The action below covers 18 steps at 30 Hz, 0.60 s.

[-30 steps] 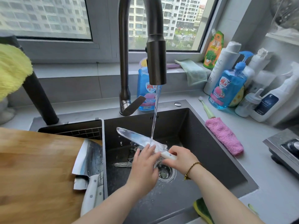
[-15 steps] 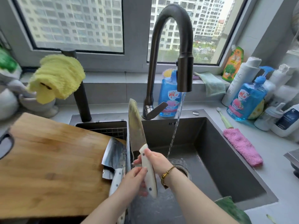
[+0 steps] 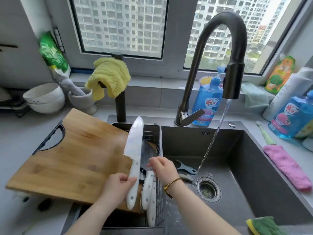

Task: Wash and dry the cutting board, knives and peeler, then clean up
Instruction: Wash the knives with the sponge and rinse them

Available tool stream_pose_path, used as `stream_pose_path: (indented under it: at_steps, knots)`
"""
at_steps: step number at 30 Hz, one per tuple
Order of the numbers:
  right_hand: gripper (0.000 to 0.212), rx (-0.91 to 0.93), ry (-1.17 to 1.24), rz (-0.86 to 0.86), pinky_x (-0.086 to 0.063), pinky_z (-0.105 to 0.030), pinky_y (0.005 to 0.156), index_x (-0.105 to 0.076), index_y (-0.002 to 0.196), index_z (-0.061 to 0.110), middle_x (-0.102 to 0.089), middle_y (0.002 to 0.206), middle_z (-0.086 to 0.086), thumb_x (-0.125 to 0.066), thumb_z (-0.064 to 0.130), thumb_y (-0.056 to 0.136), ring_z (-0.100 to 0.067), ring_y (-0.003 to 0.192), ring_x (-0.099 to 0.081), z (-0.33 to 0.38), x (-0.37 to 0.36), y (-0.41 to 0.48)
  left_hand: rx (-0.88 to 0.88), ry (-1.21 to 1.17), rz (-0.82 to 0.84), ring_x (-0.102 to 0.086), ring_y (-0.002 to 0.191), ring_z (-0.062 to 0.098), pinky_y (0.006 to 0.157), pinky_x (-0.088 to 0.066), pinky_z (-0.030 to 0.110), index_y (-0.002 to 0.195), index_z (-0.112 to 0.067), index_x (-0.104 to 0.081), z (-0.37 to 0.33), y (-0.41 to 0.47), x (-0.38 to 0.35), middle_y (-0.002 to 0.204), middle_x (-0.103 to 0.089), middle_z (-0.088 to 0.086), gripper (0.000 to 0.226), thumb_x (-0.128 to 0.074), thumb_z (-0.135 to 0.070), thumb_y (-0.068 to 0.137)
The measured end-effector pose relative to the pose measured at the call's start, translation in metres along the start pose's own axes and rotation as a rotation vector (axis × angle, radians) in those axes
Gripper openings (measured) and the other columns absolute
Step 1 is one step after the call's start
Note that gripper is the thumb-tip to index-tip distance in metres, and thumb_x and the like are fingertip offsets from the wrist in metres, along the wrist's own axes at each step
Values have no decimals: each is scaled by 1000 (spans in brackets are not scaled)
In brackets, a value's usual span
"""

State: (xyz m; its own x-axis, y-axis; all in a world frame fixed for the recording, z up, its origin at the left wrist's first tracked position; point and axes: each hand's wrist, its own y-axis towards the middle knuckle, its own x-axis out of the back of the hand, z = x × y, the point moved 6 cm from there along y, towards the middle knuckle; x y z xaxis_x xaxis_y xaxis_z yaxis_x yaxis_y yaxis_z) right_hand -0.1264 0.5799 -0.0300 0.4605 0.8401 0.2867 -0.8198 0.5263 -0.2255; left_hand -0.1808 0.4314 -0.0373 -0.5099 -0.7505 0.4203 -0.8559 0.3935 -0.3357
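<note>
Our left hand point(image 3: 116, 187) grips the white riveted handle of the chef's knife point(image 3: 133, 160), blade pointing up and away from the hand, above the wire drying rack point(image 3: 158, 150) where other white-handled knives point(image 3: 148, 192) lie just right of it. Our right hand point(image 3: 162, 168) hovers loose-fingered, holding nothing. The knife looks stiff, wet and probably slippery, so we would keep hold low on the handle, clear of the edge. The peeler point(image 3: 185, 167) lies in the sink point(image 3: 254, 167), beyond our right hand.

Three white-handled knives point(image 3: 134, 150), one cutting board point(image 3: 72, 160), one peeler point(image 3: 184, 167).
</note>
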Motion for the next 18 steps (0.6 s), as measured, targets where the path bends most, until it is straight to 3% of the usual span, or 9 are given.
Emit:
stream_pose_path:
  at_steps: [5, 8, 10, 15, 18]
  knots:
    - [20, -73, -94, -160, -33, -14, 51, -52, 76, 22, -57, 81, 4, -43, 16, 94, -2, 57, -40, -26, 20, -4, 43, 310, -32, -48, 55, 12, 50, -31, 23, 57, -16, -55, 19, 7, 11, 54, -54, -3, 31, -63, -28, 84]
    - [13, -88, -109, -158, -37, -16, 60, -56, 95, 17, -58, 92, 2, -44, 14, 94, -5, 68, -48, -31, 19, -4, 24, 370, 8, -47, 55, 11, 49, -31, 22, 56, -19, -52, 21, 9, 1, 53, -50, -6, 33, -61, -29, 85]
    - [19, -90, -127, -149, -38, -17, 72, -57, 109, 11, -55, 94, 3, -45, 14, 94, -9, 84, -51, -31, 18, -4, 5, 400, 47, -49, 59, 13, 51, -31, 22, 59, -19, -54, 18, 11, -8, 58, -52, -5, 30, -60, -30, 86]
    - [24, -96, -121, -122, -38, -18, 78, -56, 115, 10, -54, 96, 4, -45, 14, 94, -9, 92, -50, -31, 19, -5, -6, 465, 87, -47, 63, 17, 52, -30, 24, 66, -16, -52, 18, 18, -19, 61, -49, -2, 27, -58, -33, 86]
    - [25, -96, -105, -109, -39, -18, 79, -56, 116, 10, -52, 87, 11, -45, 14, 94, -9, 91, -49, -32, 20, -4, 1, 520, 104, -46, 63, 18, 52, -29, 26, 65, -16, -51, 19, 24, -24, 61, -49, -1, 28, -58, -34, 86]
